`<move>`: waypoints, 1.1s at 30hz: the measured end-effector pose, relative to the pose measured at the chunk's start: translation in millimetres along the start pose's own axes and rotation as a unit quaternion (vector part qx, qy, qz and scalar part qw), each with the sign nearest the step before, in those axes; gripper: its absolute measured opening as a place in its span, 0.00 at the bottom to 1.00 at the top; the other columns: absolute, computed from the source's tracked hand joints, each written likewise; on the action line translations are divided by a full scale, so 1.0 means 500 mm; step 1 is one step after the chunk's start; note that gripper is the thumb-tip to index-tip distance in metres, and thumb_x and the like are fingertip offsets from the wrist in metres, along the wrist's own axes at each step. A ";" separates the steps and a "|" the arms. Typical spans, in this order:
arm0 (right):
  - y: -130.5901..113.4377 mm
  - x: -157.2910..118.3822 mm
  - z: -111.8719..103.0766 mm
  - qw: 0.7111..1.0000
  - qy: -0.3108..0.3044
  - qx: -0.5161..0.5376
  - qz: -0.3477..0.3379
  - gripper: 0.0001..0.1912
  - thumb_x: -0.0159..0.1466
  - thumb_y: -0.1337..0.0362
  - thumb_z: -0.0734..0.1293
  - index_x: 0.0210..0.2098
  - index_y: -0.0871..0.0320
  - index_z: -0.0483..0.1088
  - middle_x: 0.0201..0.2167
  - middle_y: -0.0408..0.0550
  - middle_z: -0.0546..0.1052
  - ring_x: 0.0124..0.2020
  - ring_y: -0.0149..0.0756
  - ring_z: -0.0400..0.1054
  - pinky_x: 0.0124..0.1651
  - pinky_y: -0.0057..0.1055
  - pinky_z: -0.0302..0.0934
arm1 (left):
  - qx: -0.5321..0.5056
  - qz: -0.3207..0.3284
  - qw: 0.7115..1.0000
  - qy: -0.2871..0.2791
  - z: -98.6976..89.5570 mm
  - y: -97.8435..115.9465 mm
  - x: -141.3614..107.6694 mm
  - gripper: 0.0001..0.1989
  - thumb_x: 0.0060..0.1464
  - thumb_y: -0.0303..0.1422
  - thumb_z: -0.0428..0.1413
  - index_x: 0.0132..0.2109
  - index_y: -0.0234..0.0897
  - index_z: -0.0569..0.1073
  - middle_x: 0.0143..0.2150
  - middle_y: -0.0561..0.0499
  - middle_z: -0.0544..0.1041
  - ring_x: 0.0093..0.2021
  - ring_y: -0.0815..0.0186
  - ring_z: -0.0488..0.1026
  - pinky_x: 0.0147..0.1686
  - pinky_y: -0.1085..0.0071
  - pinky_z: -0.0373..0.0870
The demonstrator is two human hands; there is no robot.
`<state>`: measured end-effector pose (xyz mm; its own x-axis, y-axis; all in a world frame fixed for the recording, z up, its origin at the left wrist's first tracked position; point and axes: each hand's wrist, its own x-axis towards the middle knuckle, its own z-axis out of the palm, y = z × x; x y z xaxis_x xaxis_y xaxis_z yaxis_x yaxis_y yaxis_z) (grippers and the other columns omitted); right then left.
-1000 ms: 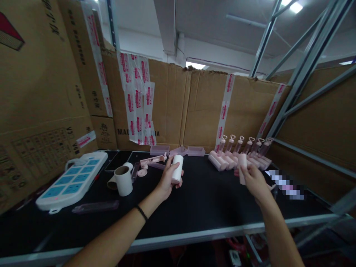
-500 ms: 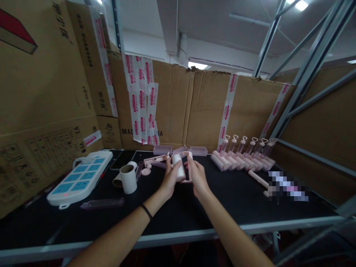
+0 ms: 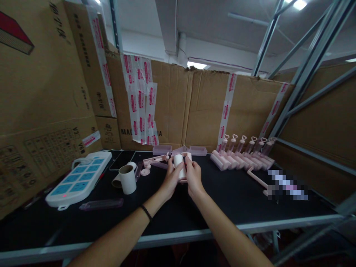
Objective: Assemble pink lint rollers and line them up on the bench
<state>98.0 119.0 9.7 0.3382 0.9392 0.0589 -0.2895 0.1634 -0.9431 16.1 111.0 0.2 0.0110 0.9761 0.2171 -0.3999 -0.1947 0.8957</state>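
Over the middle of the black table, my left hand [image 3: 170, 181] is closed around a white lint-roller paper roll [image 3: 179, 165]. My right hand [image 3: 195, 177] is closed on a pink plastic roller frame [image 3: 187, 155], mostly covered by the fingers. The roll sits up against the frame, its top end still showing; whether it is seated inside is hidden. Just beyond my left hand lie another pink roller frame [image 3: 155, 160] and a round pink cap [image 3: 145, 171]. To the left stands a larger white paper roll [image 3: 128, 180] with a brown cardboard core.
A white power strip [image 3: 79, 180] lies at the left, with a clear purplish plastic cover [image 3: 102, 204] in front of it. Several finished-looking pink lint rollers [image 3: 241, 160] line the back right, near a pink handle [image 3: 258, 178]. Cardboard walls [image 3: 172, 104] enclose the back.
My hands have come closer together. The white roll has moved against the pink frame, closing the gap between them.
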 end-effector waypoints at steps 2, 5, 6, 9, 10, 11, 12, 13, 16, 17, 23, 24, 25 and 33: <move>0.007 0.004 0.000 1.000 0.007 -0.018 -0.007 0.21 0.59 0.44 0.67 0.29 0.57 0.68 0.23 0.44 0.73 0.24 0.35 0.68 0.24 0.27 0.59 | 0.005 -0.004 1.000 -0.009 -0.001 0.001 0.001 0.27 0.56 0.40 0.60 0.60 0.46 0.62 0.47 0.49 0.76 0.37 0.65 0.75 0.33 0.73 0.73; 0.013 0.011 -0.004 0.998 0.013 -0.050 -0.021 0.21 0.60 0.43 0.66 0.29 0.56 0.70 0.24 0.46 0.75 0.26 0.38 0.70 0.25 0.28 0.59 | 0.023 0.000 1.000 -0.015 -0.004 0.004 0.000 0.27 0.56 0.39 0.60 0.61 0.46 0.62 0.47 0.49 0.76 0.38 0.65 0.75 0.33 0.73 0.73; 0.013 0.014 -0.007 0.998 0.009 -0.057 -0.023 0.21 0.60 0.43 0.66 0.30 0.56 0.70 0.25 0.47 0.76 0.27 0.39 0.71 0.26 0.28 0.60 | 0.032 0.002 0.999 -0.019 -0.004 0.006 0.000 0.27 0.56 0.39 0.60 0.60 0.46 0.62 0.48 0.49 0.75 0.39 0.65 0.75 0.34 0.73 0.73; 0.005 0.021 -0.020 0.997 -0.022 -0.068 -0.033 0.22 0.62 0.43 0.64 0.35 0.55 0.73 0.29 0.48 0.79 0.32 0.42 0.74 0.28 0.30 0.62 | 0.055 0.006 0.998 -0.031 -0.003 0.011 -0.004 0.25 0.55 0.36 0.59 0.58 0.45 0.63 0.50 0.48 0.74 0.43 0.64 0.75 0.38 0.73 0.73; 0.001 0.023 -0.024 0.996 -0.035 -0.071 -0.038 0.22 0.62 0.43 0.63 0.36 0.55 0.73 0.31 0.48 0.80 0.33 0.42 0.74 0.29 0.30 0.62 | 0.061 0.006 0.998 -0.035 -0.002 0.012 -0.005 0.24 0.55 0.36 0.59 0.58 0.45 0.63 0.50 0.49 0.74 0.43 0.64 0.75 0.38 0.73 0.73; -0.003 0.025 -0.029 0.995 -0.047 -0.074 -0.042 0.23 0.62 0.42 0.63 0.37 0.55 0.74 0.32 0.48 0.80 0.34 0.43 0.74 0.30 0.30 0.63 | 0.067 0.007 0.997 -0.038 -0.002 0.014 -0.006 0.24 0.55 0.35 0.59 0.58 0.44 0.63 0.50 0.49 0.74 0.43 0.64 0.75 0.37 0.73 0.73; -0.007 0.026 -0.033 0.994 -0.056 -0.076 -0.046 0.23 0.62 0.42 0.63 0.38 0.55 0.74 0.32 0.48 0.80 0.35 0.43 0.75 0.31 0.30 0.63 | 0.075 0.008 0.996 -0.042 -0.001 0.014 -0.006 0.24 0.55 0.36 0.58 0.57 0.44 0.63 0.48 0.49 0.74 0.41 0.64 0.74 0.36 0.73 0.73; -0.011 0.026 -0.037 0.994 -0.063 -0.075 -0.048 0.24 0.62 0.41 0.63 0.38 0.56 0.74 0.32 0.48 0.80 0.35 0.43 0.74 0.31 0.30 0.64 | 0.085 0.010 0.995 -0.048 -0.001 0.015 -0.007 0.23 0.56 0.36 0.58 0.57 0.45 0.62 0.47 0.50 0.74 0.40 0.64 0.74 0.35 0.73 0.72; -0.018 0.026 -0.043 0.994 -0.076 -0.060 -0.042 0.27 0.60 0.39 0.64 0.38 0.58 0.75 0.29 0.48 0.80 0.34 0.43 0.74 0.33 0.30 0.64 | 0.121 0.008 0.990 -0.072 -0.004 0.014 -0.007 0.22 0.57 0.37 0.57 0.57 0.45 0.62 0.44 0.51 0.73 0.35 0.65 0.73 0.30 0.74 0.71; -0.018 0.026 -0.044 0.995 -0.078 -0.054 -0.040 0.27 0.60 0.39 0.65 0.37 0.58 0.75 0.27 0.47 0.79 0.34 0.42 0.74 0.33 0.30 0.64 | 0.132 0.004 0.988 -0.078 -0.005 0.013 -0.007 0.22 0.57 0.38 0.57 0.56 0.45 0.62 0.43 0.51 0.72 0.34 0.65 0.73 0.29 0.74 0.71; -0.013 0.031 -0.050 0.996 -0.057 -0.049 -0.051 0.27 0.59 0.40 0.66 0.36 0.59 0.76 0.26 0.47 0.79 0.34 0.42 0.74 0.34 0.30 0.64 | 0.174 -0.005 0.979 -0.107 -0.003 0.008 -0.007 0.21 0.57 0.36 0.56 0.55 0.45 0.60 0.37 0.55 0.70 0.27 0.68 0.71 0.22 0.77 0.66; -0.013 0.032 -0.051 0.996 -0.050 -0.053 -0.056 0.27 0.59 0.40 0.66 0.35 0.59 0.76 0.27 0.47 0.79 0.34 0.42 0.74 0.35 0.30 0.63 | 0.174 -0.002 0.979 -0.110 -0.001 0.008 -0.007 0.20 0.57 0.36 0.56 0.55 0.45 0.60 0.37 0.55 0.70 0.27 0.68 0.70 0.23 0.77 0.66; -0.013 0.033 -0.053 0.996 -0.045 -0.056 -0.061 0.26 0.58 0.40 0.66 0.35 0.59 0.76 0.27 0.47 0.79 0.34 0.42 0.74 0.34 0.30 0.63 | 0.173 0.002 0.979 -0.111 0.001 0.007 -0.007 0.20 0.57 0.35 0.56 0.54 0.45 0.61 0.36 0.55 0.70 0.27 0.68 0.70 0.24 0.76 0.66; -0.003 0.041 -0.067 0.993 -0.038 -0.087 -0.065 0.23 0.58 0.42 0.68 0.33 0.57 0.74 0.28 0.47 0.79 0.34 0.42 0.73 0.33 0.29 0.60 | 0.242 0.064 0.960 -0.121 0.004 -0.003 0.003 0.21 0.54 0.32 0.58 0.54 0.42 0.64 0.43 0.51 0.73 0.44 0.61 0.72 0.44 0.68 0.69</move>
<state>135.5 127.8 1.4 0.2918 0.9349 0.2018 -0.0871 0.2361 -0.9678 18.7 112.8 0.0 0.2273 0.9016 0.3680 0.0607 -0.3902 0.9187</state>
